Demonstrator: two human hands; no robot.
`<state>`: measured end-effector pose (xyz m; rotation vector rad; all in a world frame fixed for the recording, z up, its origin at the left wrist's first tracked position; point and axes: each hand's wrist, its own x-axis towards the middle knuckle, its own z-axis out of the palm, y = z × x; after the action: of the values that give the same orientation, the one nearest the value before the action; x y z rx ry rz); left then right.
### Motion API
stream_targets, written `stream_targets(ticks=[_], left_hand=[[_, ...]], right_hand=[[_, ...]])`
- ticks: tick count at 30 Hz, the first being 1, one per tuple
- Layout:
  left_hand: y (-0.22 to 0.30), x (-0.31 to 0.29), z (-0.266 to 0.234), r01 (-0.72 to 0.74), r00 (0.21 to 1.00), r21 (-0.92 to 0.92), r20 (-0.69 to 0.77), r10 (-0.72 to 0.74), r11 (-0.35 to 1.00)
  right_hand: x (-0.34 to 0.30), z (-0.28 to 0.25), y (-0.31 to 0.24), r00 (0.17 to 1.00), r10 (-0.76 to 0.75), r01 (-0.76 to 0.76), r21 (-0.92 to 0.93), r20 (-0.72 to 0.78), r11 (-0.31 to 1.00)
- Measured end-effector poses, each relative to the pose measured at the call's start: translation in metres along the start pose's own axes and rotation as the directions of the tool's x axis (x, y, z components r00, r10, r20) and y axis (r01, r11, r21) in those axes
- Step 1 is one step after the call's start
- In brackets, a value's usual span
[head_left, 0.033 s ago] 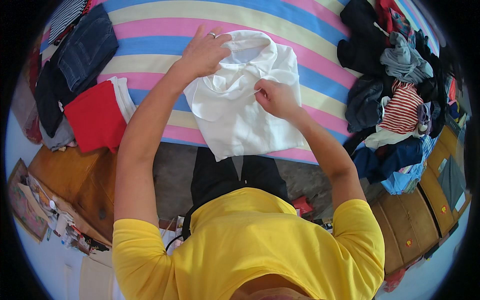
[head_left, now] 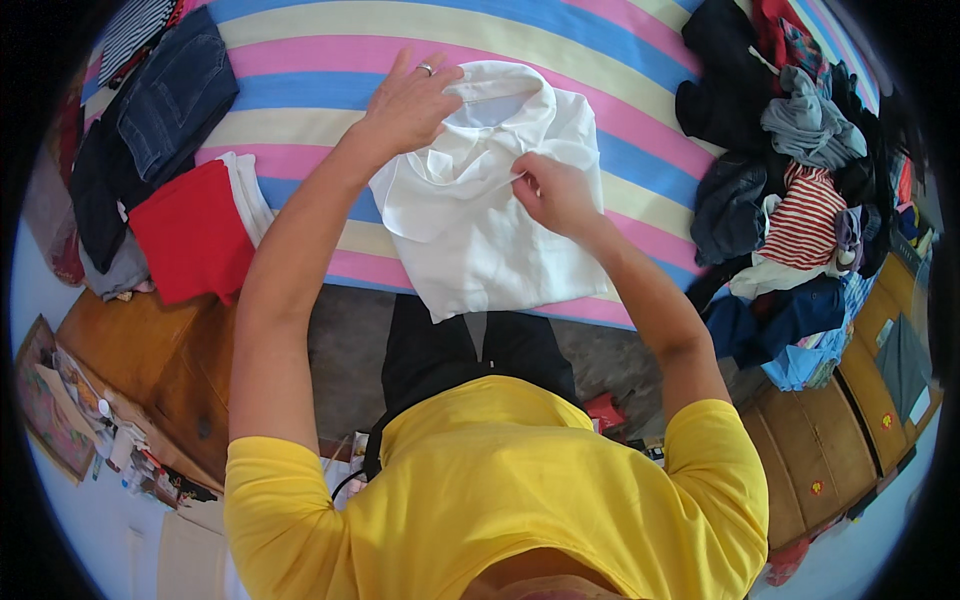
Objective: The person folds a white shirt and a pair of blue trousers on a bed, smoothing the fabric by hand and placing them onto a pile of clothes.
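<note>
A white collared shirt lies folded on a striped bedspread in front of me, its collar toward the far side and its lower edge at the bed's near edge. My left hand, with a ring on one finger, rests at the left side of the collar, its fingers stretched out and apart. Below the collar, my right hand is closed, with thumb and fingertips pinching a thin edge of the shirt's white cloth. Loose folds of that cloth bunch between the two hands.
The bedspread has pink, blue and cream stripes. On the left are folded jeans and a folded red garment. At right sits a heap of mixed clothes, including a red-and-white striped one. Wooden cabinets stand at lower right.
</note>
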<state>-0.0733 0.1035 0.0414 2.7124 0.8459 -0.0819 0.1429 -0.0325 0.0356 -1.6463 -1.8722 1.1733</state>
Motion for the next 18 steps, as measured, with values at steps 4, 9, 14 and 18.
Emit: stream_targets(ticks=[4,9,14,18], left_hand=[[0.006,-0.016,-0.001,0.254,0.944,-0.322,-0.122,-0.306,0.912],[0.037,-0.057,-0.001,0.326,0.934,-0.328,0.256,-0.249,0.887],[0.057,-0.062,0.025,0.370,0.928,-0.133,0.090,-0.361,0.919],[0.062,-0.061,0.039,0.422,0.885,-0.093,0.261,-0.386,0.902]], right_hand=[[0.010,-0.009,0.000,0.953,0.124,-0.074,0.186,-0.276,0.980],[0.009,-0.030,0.015,0.971,-0.019,-0.074,-0.375,-0.237,0.924],[0.018,-0.023,0.013,0.976,0.177,-0.216,-0.506,-0.124,0.835],[0.026,-0.027,0.015,0.965,0.254,-0.251,-0.533,-0.069,0.808]])
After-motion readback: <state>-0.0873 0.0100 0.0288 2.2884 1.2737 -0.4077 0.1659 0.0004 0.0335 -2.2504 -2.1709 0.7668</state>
